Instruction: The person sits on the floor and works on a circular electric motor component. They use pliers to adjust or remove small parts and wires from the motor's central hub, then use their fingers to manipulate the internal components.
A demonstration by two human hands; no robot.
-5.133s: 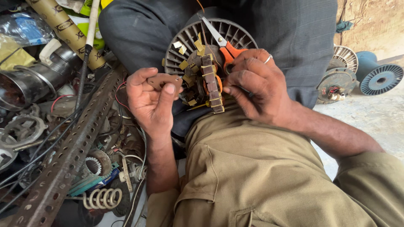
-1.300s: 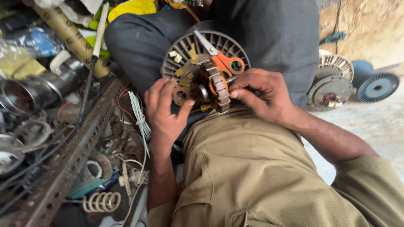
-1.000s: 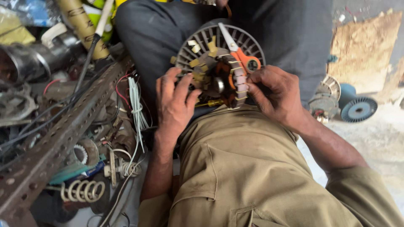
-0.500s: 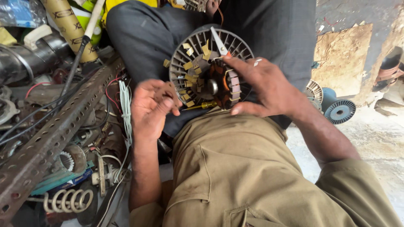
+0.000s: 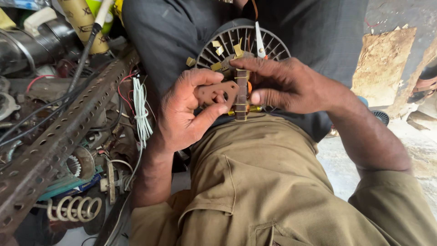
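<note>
A round slotted motor stator [image 5: 241, 38] with yellowish paper strips in its slots rests on my lap against another person's dark trousers. My left hand [image 5: 186, 111] pinches a flat brown cut-out piece [image 5: 214, 93] between thumb and fingers. My right hand [image 5: 284, 84] lies over the middle of the stator, its fingers closed on the stacked brown core block [image 5: 241, 93]. A pointed metal tool tip [image 5: 259, 43] sticks up behind my right hand; its handle is hidden.
A rusty perforated angle bar [image 5: 59, 141] runs diagonally at left over a pile of wires, motor parts and a white coiled spring [image 5: 73, 209]. A cardboard tube [image 5: 84, 20] lies at top left. Concrete floor and a small round spool [image 5: 380, 116] are at right.
My left hand has come back to the stator and now holds the brown cut-out piece. My right hand has slid over the stator's centre, hiding the orange tool handles.
</note>
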